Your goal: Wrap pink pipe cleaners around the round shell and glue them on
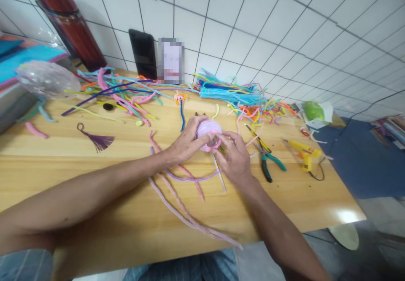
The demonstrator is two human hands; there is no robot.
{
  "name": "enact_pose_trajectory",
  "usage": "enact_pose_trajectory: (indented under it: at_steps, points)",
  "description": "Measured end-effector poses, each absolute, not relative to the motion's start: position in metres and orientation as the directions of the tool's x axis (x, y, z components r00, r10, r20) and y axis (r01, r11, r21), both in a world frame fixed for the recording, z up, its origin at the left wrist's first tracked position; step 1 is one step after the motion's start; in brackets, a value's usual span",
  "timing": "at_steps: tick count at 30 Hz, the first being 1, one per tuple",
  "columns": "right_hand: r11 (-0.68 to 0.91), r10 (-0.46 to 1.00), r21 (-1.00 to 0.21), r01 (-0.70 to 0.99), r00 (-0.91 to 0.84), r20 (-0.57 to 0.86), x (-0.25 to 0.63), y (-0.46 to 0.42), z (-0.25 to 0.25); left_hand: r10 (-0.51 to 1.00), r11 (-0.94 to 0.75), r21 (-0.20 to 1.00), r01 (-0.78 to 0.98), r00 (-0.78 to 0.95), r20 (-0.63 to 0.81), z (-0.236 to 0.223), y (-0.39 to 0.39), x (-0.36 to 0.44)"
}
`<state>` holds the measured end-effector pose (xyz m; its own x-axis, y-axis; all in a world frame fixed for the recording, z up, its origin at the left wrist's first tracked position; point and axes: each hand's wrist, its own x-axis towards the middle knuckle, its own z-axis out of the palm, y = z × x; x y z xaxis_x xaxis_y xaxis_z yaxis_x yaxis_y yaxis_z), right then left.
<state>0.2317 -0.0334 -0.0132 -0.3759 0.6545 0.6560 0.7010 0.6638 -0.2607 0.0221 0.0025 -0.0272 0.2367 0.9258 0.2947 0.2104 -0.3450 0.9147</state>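
A small round shape wound from lilac and pink pipe cleaners (208, 128) is between my hands, above the middle of the table. My left hand (192, 139) wraps round its left side, with the thumb across the front. The fingertips of my right hand (236, 156) pinch at its pink lower right edge; whether they hold a separate strand I cannot make out. Below my hands lie loose pipe cleaners, a purple one (186, 179), a pink one (193, 179) and a long pale lilac one (177, 214). A clear stick (220, 177) lies under the round shape.
Pliers (267, 158) and a yellow glue gun (305, 152) lie to the right. Bundled blue pipe cleaners (230, 93) and loose ones line the back. Two phones, one a black phone (143, 55), lean on the tiled wall near a red flask (71, 28). A purple tassel (98, 141) lies left.
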Motion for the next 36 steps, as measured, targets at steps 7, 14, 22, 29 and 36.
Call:
enact_pose_trajectory:
  at_steps: [7,14,22,29,36]
  points:
    - [0.652,0.669,-0.284,0.703,-0.357,0.652,0.232,-0.034,-0.013,0.933,-0.335,0.917,0.216,0.21,0.292,-0.028,0.0,0.024]
    - [0.656,0.651,-0.245,0.714,-0.37,0.663,0.231,-0.033,-0.015,0.941,-0.317,0.923,0.216,0.189,0.279,-0.029,-0.002,0.026]
    - [0.664,0.626,-0.207,0.718,-0.383,0.68,0.229,-0.035,-0.015,0.943,-0.325,0.925,0.195,0.133,0.304,-0.03,-0.002,0.028]
    - [0.659,0.644,-0.226,0.717,-0.382,0.663,0.232,-0.033,-0.017,0.952,-0.296,0.94,0.167,0.137,0.276,-0.024,0.001,0.026]
    - [0.652,0.649,-0.219,0.726,-0.385,0.656,0.232,-0.032,-0.019,0.942,-0.312,0.935,0.168,0.187,0.28,-0.02,0.012,0.02]
